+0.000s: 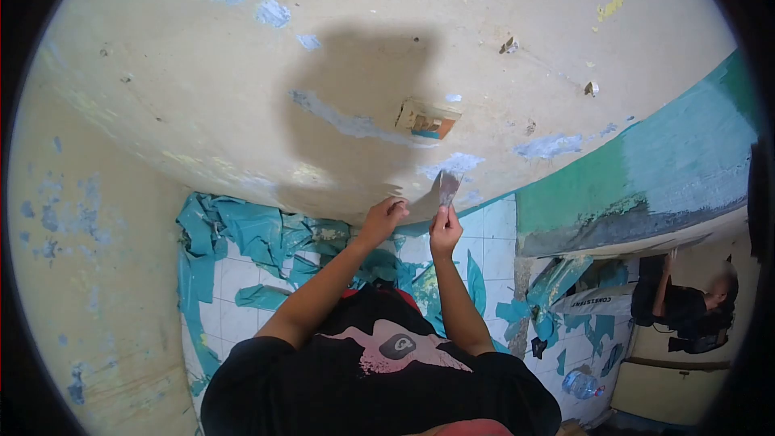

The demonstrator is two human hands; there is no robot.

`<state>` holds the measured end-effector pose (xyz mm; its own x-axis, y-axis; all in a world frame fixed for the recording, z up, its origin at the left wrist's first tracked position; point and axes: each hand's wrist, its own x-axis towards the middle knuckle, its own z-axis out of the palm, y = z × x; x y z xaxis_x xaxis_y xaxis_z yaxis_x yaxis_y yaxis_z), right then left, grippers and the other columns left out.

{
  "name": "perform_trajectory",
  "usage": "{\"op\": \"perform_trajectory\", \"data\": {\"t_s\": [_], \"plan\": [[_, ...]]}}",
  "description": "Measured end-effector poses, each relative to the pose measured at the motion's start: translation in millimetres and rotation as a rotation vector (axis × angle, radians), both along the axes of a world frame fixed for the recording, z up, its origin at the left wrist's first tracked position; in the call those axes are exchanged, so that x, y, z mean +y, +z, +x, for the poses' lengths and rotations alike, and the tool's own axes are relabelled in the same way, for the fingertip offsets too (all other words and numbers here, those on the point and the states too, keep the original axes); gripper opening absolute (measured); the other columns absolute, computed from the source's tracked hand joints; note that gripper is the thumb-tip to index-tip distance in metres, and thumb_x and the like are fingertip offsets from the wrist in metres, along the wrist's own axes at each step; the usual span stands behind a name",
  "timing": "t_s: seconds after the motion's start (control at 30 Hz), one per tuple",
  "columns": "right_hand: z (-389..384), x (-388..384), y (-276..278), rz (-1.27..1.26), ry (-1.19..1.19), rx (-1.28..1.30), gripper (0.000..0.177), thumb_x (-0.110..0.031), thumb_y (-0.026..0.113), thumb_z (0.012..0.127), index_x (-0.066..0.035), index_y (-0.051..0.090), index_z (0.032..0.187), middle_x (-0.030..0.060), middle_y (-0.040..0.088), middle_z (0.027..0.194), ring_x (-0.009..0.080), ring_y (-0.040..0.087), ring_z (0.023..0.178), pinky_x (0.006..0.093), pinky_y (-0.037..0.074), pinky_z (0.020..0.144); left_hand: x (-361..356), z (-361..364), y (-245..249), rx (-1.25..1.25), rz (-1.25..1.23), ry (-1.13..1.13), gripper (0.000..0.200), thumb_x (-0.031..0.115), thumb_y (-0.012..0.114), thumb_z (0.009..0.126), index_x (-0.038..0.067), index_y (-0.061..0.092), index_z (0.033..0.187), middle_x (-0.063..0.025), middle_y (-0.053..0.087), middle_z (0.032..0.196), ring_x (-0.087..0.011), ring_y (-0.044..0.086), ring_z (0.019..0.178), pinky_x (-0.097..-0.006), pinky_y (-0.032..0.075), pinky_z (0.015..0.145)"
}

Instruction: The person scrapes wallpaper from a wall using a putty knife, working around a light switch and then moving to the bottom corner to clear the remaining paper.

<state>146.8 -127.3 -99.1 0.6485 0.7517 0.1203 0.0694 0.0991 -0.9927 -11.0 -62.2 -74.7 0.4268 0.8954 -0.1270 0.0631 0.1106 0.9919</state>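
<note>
My right hand (446,232) is closed around a scraper (449,186), its blade pointing up close to the wall (500,40). Just beyond the blade is a pale bluish patch (452,165) where the wall's coating is gone. My left hand (385,220) is to the left of the scraper, near the lower wall, its fingers curled. Whether anything is between those fingers is hidden. Above both hands, a recessed wall box (428,120) shows an orange and teal inside. My shadow falls over the wall around it.
Peeled teal sheets (242,230) lie on the white tiled floor (499,234). To the right are a green wall section (638,169), a pale sack (597,303), a plastic bottle (578,384) and another person (686,303) in dark clothing. Wall plugs (509,46) stick out above.
</note>
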Motion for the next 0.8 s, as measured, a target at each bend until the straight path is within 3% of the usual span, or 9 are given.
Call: {"op": "perform_trajectory", "data": {"t_s": [0.1, 0.23, 0.27, 0.4, 0.47, 0.8], "plan": [[-12, 6, 24, 0.026, 0.004, 0.100, 0.020, -0.017, 0.048, 0.100, -0.001, 0.058, 0.096, -0.0052, 0.040, 0.055, 0.0025, 0.037, 0.046, 0.0207, 0.030, 0.041, -9, -1, -10, 0.021, 0.011, -0.006, 0.031, 0.022, 0.050, 0.095, -0.002, 0.060, 0.111, -0.0136, 0.069, 0.093, -0.0190, 0.069, 0.087, -0.0289, 0.052, 0.078], [-10, 0, 1, -0.015, -0.041, -0.027, 0.022, -0.017, 0.051, 0.098, 0.002, 0.061, 0.094, -0.0060, 0.042, 0.057, 0.0019, 0.038, 0.049, 0.0212, 0.029, 0.043, 1, -1, -7, -0.026, 0.033, 0.001, 0.031, 0.022, 0.050, 0.095, -0.002, 0.060, 0.111, -0.0140, 0.069, 0.093, -0.0194, 0.069, 0.087, -0.0292, 0.052, 0.078], [-7, 2, -2, -0.001, -0.017, -0.004, 0.022, -0.017, 0.051, 0.098, 0.002, 0.062, 0.100, -0.0061, 0.042, 0.056, 0.0019, 0.038, 0.049, 0.0215, 0.030, 0.043, -1, -1, -10, -0.038, 0.038, -0.006, 0.031, 0.022, 0.050, 0.095, -0.002, 0.060, 0.111, -0.0141, 0.069, 0.093, -0.0194, 0.069, 0.086, -0.0293, 0.052, 0.077], [-9, -2, -9, -0.024, -0.044, -0.009, 0.021, -0.019, 0.050, 0.099, 0.000, 0.061, 0.099, -0.0045, 0.042, 0.055, 0.0019, 0.037, 0.047, 0.0205, 0.030, 0.041, -7, -7, -5, 0.037, 0.018, -0.007, 0.031, 0.022, 0.050, 0.095, -0.002, 0.060, 0.111, -0.0145, 0.070, 0.092, -0.0194, 0.069, 0.084, -0.0291, 0.052, 0.076], [0, 0, -17, -0.039, -0.044, -0.166, 0.021, -0.019, 0.051, 0.099, -0.001, 0.061, 0.100, -0.0048, 0.042, 0.057, 0.0018, 0.037, 0.048, 0.0203, 0.030, 0.042, -4, -8, -1, 0.010, 0.028, 0.006, 0.031, 0.023, 0.050, 0.095, -0.002, 0.061, 0.111, -0.0146, 0.070, 0.091, -0.0190, 0.068, 0.082, -0.0290, 0.052, 0.075], [3, 9, -7, -0.014, -0.037, -0.133, 0.022, -0.019, 0.050, 0.099, -0.001, 0.061, 0.105, -0.0059, 0.042, 0.059, 0.0021, 0.037, 0.049, 0.0201, 0.030, 0.042, 1, -8, -4, -0.027, 0.016, 0.015, 0.031, 0.024, 0.051, 0.095, -0.001, 0.061, 0.111, -0.0143, 0.070, 0.088, -0.0187, 0.068, 0.081, -0.0289, 0.052, 0.074]]}}
